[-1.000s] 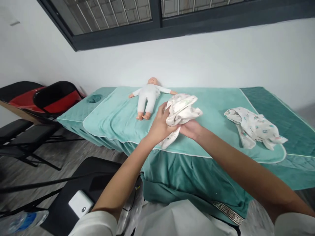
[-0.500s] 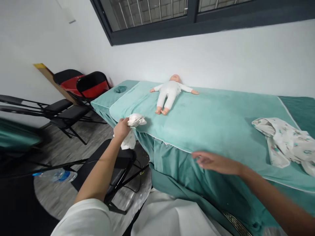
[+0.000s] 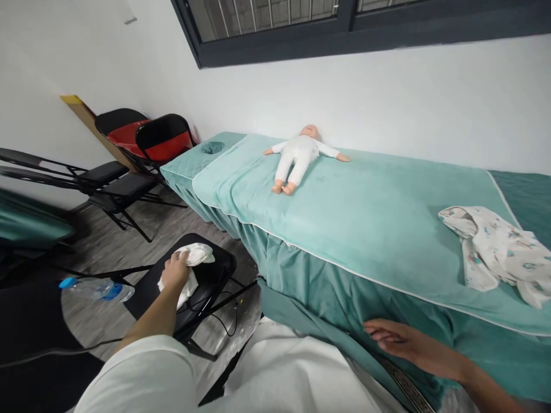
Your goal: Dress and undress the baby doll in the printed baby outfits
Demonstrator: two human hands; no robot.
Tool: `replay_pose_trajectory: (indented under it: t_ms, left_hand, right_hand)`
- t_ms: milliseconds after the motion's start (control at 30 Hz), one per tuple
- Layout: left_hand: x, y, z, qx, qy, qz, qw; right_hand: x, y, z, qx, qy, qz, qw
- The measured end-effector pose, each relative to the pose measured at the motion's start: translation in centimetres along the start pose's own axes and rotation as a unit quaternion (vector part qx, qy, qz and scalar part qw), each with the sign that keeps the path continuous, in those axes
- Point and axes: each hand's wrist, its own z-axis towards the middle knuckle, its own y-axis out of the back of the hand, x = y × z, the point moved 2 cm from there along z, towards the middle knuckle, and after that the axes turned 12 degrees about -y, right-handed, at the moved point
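Note:
My left hand [image 3: 174, 269] grips a bunched white baby garment [image 3: 192, 261] just above the seat of a black folding chair [image 3: 202, 281] at my left. My right hand [image 3: 396, 339] hangs open and empty beside the green skirt of the bed, fingers loosely spread. A baby doll [image 3: 297, 158] in white clothes lies on its back on the light green towel [image 3: 344, 206] covering the bed. A second patterned white garment [image 3: 495, 252] lies crumpled on the towel at the right.
The long bed [image 3: 206, 163] stands against a white wall under a dark-framed window. Several black and red folding chairs [image 3: 142, 137] stand at the left. A plastic water bottle [image 3: 97, 289] lies on a dark surface by my left arm.
My left hand has carried the bunched garment from over the bed down and left to the black chair. My right hand let go of it and dropped beside the bed skirt.

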Motion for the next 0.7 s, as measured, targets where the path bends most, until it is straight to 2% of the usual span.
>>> replay_pose_trajectory:
  t_ms: [67,133,233,367,467,533,600,700]
  left_hand:
    - [0.4,-1.1,0.0,0.021,-0.021,0.024,0.999]
    - [0.4,-2.4,-0.1,0.065,-0.039,0.037,0.996]
    - [0.1,-4.0,-0.3,0.104,-0.026,0.039,0.994]
    - [0.0,-5.0,-0.2,0.097,-0.006,0.053,0.994]
    - [-0.9,-5.1,0.2,0.07,-0.062,0.088,0.992]
    - [-2.5,-5.0,0.6,0.056,-0.129,0.104,0.985]
    - [-5.1,-4.6,1.2,0.037,-0.197,0.104,0.974]
    - [-11.1,-2.9,2.6,-0.026,-0.28,0.074,0.957]
  right_hand:
    - [0.1,-0.3,0.5,-0.006,0.003,0.006,1.0]
    - [0.5,-0.8,1.0,-0.018,0.006,-0.001,1.0]
    - [1.0,-1.7,1.6,-0.034,0.012,-0.021,0.999]
    - [1.0,-2.1,1.4,-0.045,0.011,-0.037,0.998]
    - [1.3,-2.3,1.0,-0.057,0.002,-0.04,0.998]
    - [2.0,-2.8,0.9,-0.049,0.001,-0.062,0.997]
    - [2.9,-3.2,1.0,-0.033,-0.001,-0.099,0.994]
    - [4.7,-2.9,1.1,-0.001,0.013,-0.195,0.981]
